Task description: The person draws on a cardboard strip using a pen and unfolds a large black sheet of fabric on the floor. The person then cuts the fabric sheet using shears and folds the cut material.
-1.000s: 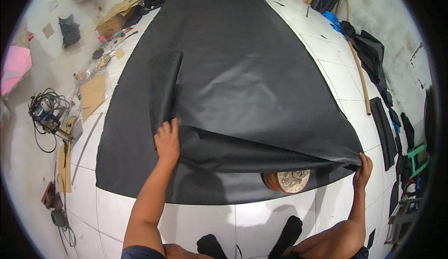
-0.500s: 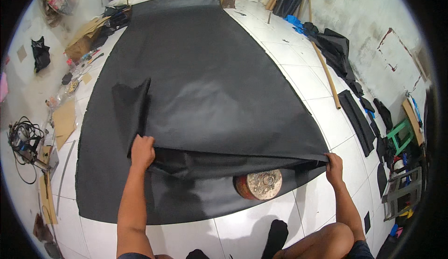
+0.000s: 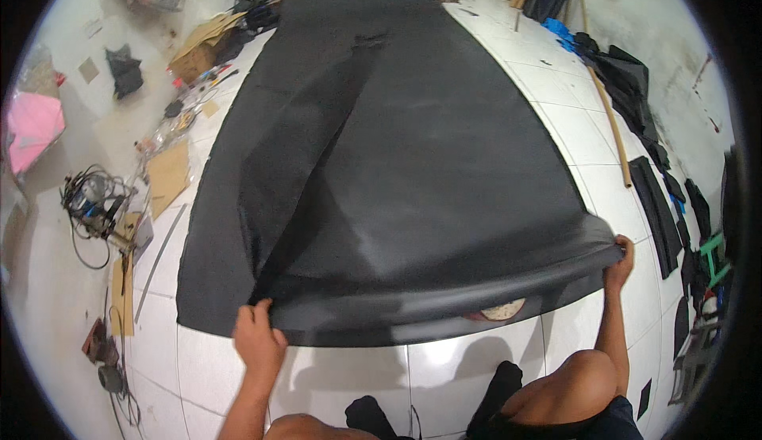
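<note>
A large sheet of black leather-like material (image 3: 444, 154) lies over another black layer (image 3: 210, 281) on the floor. My left hand (image 3: 260, 335) is closed on the top sheet's near left corner, close to the lower layer's front edge. From there a long diagonal fold runs away toward the far end. At the right, my right hand (image 3: 619, 264) grips the sheet's near right corner. Between my hands the near edge is raised in a rounded roll. It partly covers a round, rusty-sided weight (image 3: 504, 311) standing on the lower layer.
White floor tiles (image 3: 357, 372) surround the material. At the left lie a corded power tool (image 3: 99, 202), cardboard pieces (image 3: 168, 178) and small tools. A cardboard tube (image 3: 609, 126), black offcuts (image 3: 657, 218) and a green stool (image 3: 714, 259) line the right wall. My feet are close to the front edge.
Both hands have come nearer to me, pulling the top sheet's edge over most of the round weight. The fold at the left has become longer. The view has shifted.
</note>
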Available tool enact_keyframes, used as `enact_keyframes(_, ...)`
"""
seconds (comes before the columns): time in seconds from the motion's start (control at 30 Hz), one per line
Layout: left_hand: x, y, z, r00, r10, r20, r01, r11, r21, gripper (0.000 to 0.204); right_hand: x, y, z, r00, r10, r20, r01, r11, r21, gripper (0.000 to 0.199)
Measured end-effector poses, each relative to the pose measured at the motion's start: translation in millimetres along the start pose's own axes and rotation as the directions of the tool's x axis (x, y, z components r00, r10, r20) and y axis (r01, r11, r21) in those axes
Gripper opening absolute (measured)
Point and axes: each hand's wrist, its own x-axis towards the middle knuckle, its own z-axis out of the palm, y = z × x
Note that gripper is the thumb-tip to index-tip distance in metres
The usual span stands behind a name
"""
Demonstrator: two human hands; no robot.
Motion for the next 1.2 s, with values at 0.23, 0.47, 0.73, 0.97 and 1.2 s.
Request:
enact_keyframes(0.23,-67.6,-7.1,65.0,0.813,-0.36,0.457,0.563,0.683,-0.465,0.094,27.4,-33.4,-27.2,0.978,-0.165,-0.125,0.184,0.97,0.158,0.021)
enact_keyframes(0.47,7.6,-64.1,110.3,0.79,-0.569,0.229,0.609,0.688,-0.395,0.103,19.4,24.8,-29.1,0.984,0.017,-0.178,0.018,0.981,0.194,0.024)
enact_keyframes(0.73,54.2,-93.2,134.1,0.714,-0.595,0.369,0.587,0.222,-0.779,0.029,1.0,39.6,-21.1,0.985,0.173,-0.026,-0.17,0.98,0.103,0.024)
enact_keyframes(0.97,22.2,-94.7,87.3,0.491,-0.87,0.054,0.596,0.29,-0.749,0.048,-25.8,77.6,-6.1,0.87,0.356,0.342,-0.328,0.934,-0.138,0.036)
enact_keyframes(1.2,-7.5,-130.0,141.5,0.312,-0.94,0.135,0.708,0.136,-0.693,0.073,-21.7,96.5,27.5,0.928,0.251,0.275,-0.287,0.952,0.103,0.045)
